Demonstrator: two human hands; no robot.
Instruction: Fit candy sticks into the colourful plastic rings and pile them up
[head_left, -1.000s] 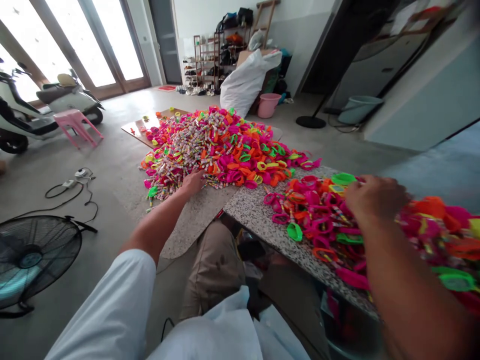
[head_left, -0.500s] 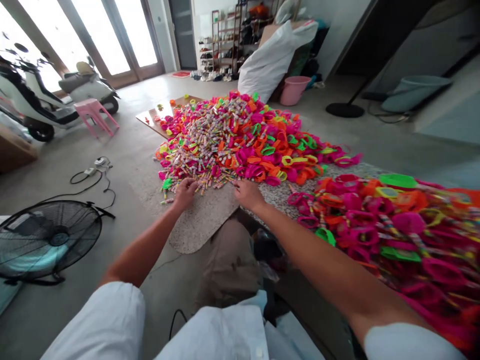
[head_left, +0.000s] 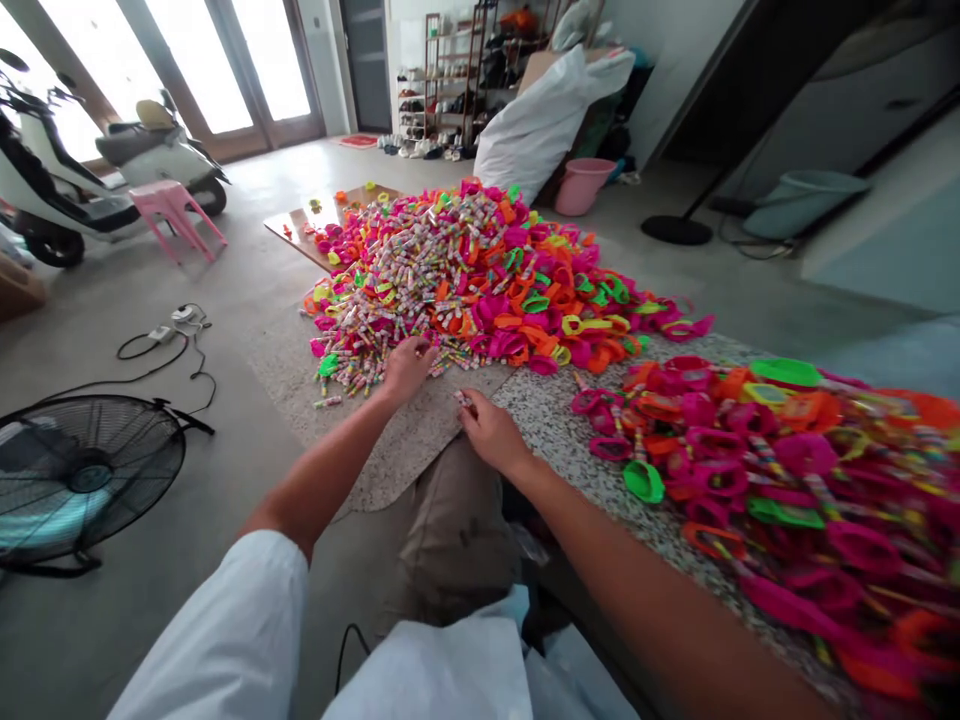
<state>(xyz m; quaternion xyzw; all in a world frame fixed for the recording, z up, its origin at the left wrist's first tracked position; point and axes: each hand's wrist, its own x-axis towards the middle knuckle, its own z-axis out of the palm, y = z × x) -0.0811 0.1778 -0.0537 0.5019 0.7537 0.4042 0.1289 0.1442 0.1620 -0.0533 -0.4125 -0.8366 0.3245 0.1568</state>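
Pinching a small striped candy stick (head_left: 463, 400) between fingertips of right hand (head_left: 491, 432), just above bare speckled slab (head_left: 420, 440). Fingers of left hand (head_left: 409, 366) curled loosely into near edge of candy-stick heap (head_left: 405, 290); whether closed on a piece, cannot tell.

Closest in: white sleeves and a khaki-clad knee (head_left: 442, 530) under the slab's edge. Off to the left on the floor, a black floor fan (head_left: 82, 480) lying face up, with a power strip and cable (head_left: 169, 330) beyond it.

To the right on the slab, a spread of pink, orange and green plastic rings (head_left: 750, 450), many already carrying sticks. Beyond the hands, the main mound, mixing striped sticks with more bright rings (head_left: 540, 290), spilling onto a wooden board (head_left: 300, 225) at its far end.

Farther back: pink stool (head_left: 176, 210) and parked scooters (head_left: 112, 170) by the glass doors; bulging white sack (head_left: 540, 120), contents hidden; pink bucket (head_left: 581, 185); black stand base (head_left: 675, 230); pale tub (head_left: 802, 200); shelving with shoes (head_left: 439, 100) against the wall. No readable writing anywhere.
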